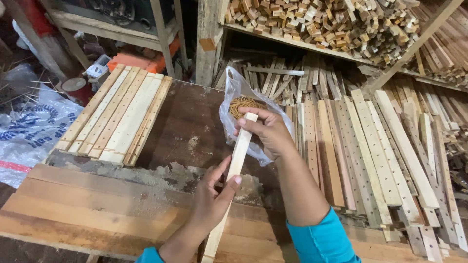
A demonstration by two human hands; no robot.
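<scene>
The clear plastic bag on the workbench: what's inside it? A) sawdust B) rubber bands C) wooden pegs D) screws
B: the clear plastic bag behind the wooden slat holds a tangle of thin tan loops, rubber bands, just beyond the right hand.

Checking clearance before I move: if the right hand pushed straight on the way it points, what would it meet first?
Most likely the clear plastic bag of rubber bands, right past the right hand gripping the wooden strip; depth is unclear.
</scene>
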